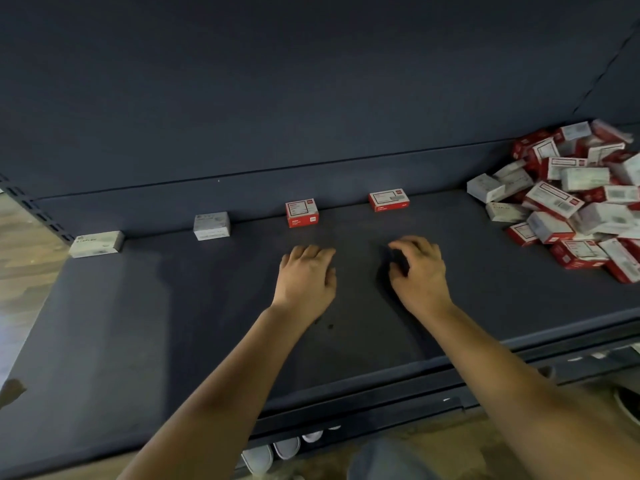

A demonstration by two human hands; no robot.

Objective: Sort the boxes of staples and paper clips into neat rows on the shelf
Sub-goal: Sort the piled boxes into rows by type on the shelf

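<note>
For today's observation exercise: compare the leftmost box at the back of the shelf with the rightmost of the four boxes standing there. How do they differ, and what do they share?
The leftmost box is pale grey-white; the rightmost box is red with a white label panel. The leftmost box sits at the shelf's left end, far from the heap of boxes; the rightmost box sits nearer the heap. Both lie flat, apart from their neighbours, against the back wall, untouched by either hand.

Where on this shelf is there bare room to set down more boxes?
Bare: in front of the four boxes at the back wall, from the grey box past both hands to the shelf's front edge. Crowded: the heap of boxes at far right.
</note>
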